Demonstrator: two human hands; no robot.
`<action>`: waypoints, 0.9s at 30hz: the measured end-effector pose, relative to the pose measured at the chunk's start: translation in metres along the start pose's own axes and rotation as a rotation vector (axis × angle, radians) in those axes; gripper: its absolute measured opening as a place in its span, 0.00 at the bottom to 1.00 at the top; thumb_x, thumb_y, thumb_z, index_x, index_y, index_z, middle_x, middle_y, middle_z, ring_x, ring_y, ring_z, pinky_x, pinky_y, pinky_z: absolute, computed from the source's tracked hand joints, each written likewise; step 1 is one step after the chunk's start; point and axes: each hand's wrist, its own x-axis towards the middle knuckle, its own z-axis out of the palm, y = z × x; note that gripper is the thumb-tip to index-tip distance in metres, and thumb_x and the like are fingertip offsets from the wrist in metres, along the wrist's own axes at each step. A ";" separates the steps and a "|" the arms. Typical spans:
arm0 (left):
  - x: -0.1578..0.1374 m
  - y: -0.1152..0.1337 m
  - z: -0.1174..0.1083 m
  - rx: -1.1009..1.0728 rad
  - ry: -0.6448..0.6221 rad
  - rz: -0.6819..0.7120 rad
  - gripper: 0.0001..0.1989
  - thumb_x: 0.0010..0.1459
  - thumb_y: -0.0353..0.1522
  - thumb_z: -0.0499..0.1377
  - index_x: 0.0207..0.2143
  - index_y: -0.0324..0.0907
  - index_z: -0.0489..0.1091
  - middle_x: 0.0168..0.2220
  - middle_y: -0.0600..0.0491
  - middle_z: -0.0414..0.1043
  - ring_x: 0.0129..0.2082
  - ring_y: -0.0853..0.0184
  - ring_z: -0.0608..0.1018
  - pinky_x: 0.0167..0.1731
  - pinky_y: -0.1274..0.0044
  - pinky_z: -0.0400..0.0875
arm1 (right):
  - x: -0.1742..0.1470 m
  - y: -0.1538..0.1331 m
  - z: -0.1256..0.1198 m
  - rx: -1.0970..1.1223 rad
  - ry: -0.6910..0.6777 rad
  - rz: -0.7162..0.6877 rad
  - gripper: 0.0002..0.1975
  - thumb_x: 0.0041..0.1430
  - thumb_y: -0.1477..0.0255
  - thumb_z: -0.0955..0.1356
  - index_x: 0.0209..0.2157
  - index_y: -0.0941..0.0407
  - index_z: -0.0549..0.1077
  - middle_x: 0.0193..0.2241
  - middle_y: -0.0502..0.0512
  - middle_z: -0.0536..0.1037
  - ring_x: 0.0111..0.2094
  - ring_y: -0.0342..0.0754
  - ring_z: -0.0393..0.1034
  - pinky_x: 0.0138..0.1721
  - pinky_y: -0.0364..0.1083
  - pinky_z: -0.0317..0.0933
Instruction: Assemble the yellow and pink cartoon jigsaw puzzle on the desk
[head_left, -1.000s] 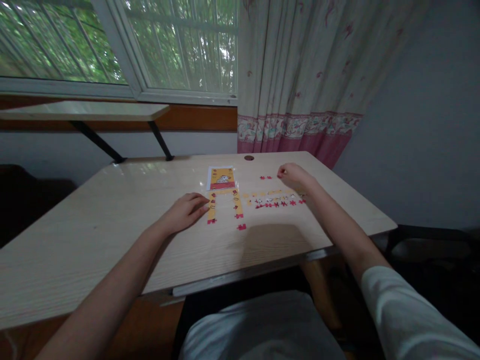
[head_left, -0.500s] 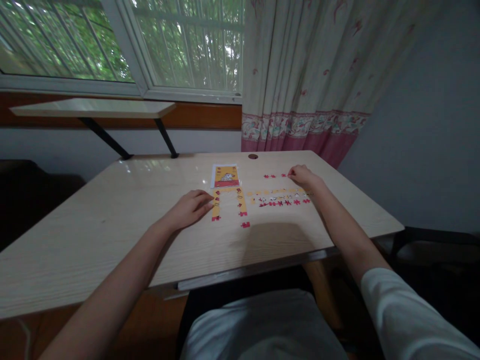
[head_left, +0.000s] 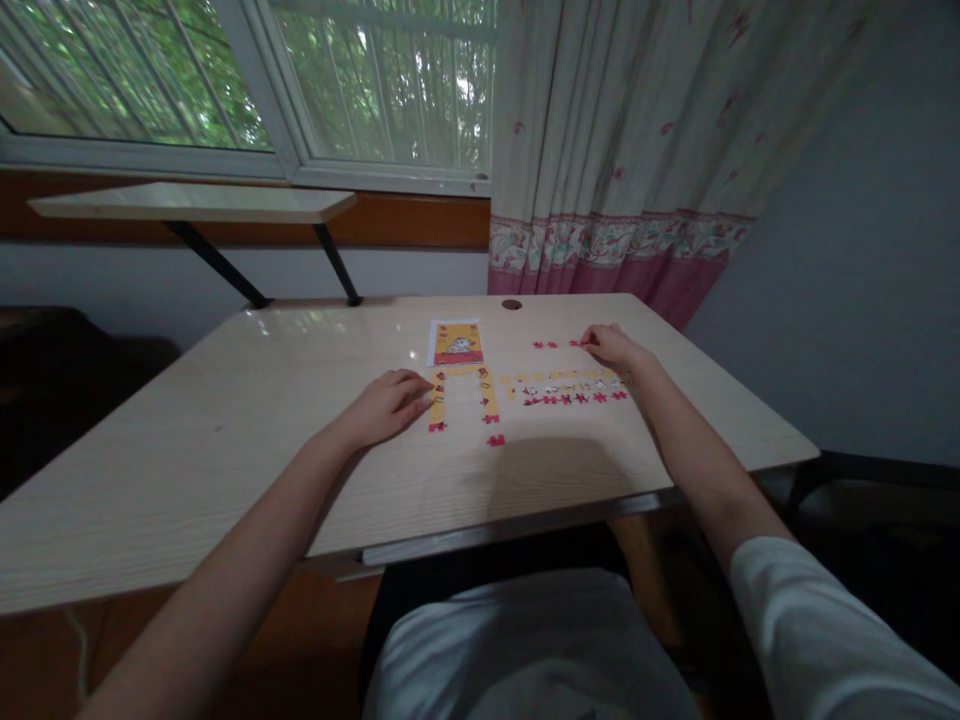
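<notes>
Two-handed work at a jigsaw, seen from your head. Your left hand (head_left: 391, 408) lies at the left side of the joined border (head_left: 491, 403), its fingers slightly bent, with a gap between thumb and forefinger; the fingertips touch the border's outer edge and lift nothing. Your right hand (head_left: 609, 345) is at the far right, thumb and fingers drawn close together at the right end of a short far row of red pieces (head_left: 552, 345); you cannot tell whether the endmost piece is pinched or only touched.

The border lies near the middle of the table (head_left: 225, 480): a yellow far side and two side columns, each with red at its near end, the near side standing open. A single red piece (head_left: 496, 440) lies just nearer than the right column, apart from it. Beyond the far side is the picture card (head_left: 457, 343), showing a white figure on yellow and red. To the border's right, loose pieces (head_left: 577, 398) form rows, yellow farthest, white-patterned between, red nearest. Your right forearm (head_left: 690, 450) covers the area beside their right end.
</notes>
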 end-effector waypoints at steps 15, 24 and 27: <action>0.001 0.012 -0.008 -0.065 0.037 0.015 0.22 0.68 0.45 0.50 0.46 0.40 0.76 0.46 0.42 0.76 0.47 0.55 0.76 0.50 0.61 0.72 | -0.016 -0.033 -0.017 0.422 0.079 -0.022 0.10 0.62 0.75 0.64 0.39 0.61 0.77 0.40 0.63 0.82 0.39 0.49 0.73 0.42 0.45 0.64; 0.012 0.060 -0.011 -0.283 0.145 0.008 0.12 0.64 0.37 0.56 0.45 0.43 0.75 0.45 0.47 0.78 0.45 0.60 0.78 0.48 0.67 0.73 | -0.045 -0.149 -0.003 1.192 -0.327 -0.299 0.18 0.47 0.65 0.77 0.37 0.56 0.71 0.29 0.51 0.78 0.29 0.43 0.72 0.30 0.42 0.65; 0.016 0.075 -0.013 -0.276 0.129 0.058 0.13 0.62 0.36 0.59 0.47 0.42 0.74 0.45 0.47 0.78 0.45 0.59 0.78 0.47 0.66 0.73 | -0.063 -0.175 0.004 1.308 -0.478 -0.362 0.22 0.44 0.63 0.79 0.35 0.56 0.69 0.27 0.48 0.77 0.28 0.41 0.72 0.30 0.41 0.64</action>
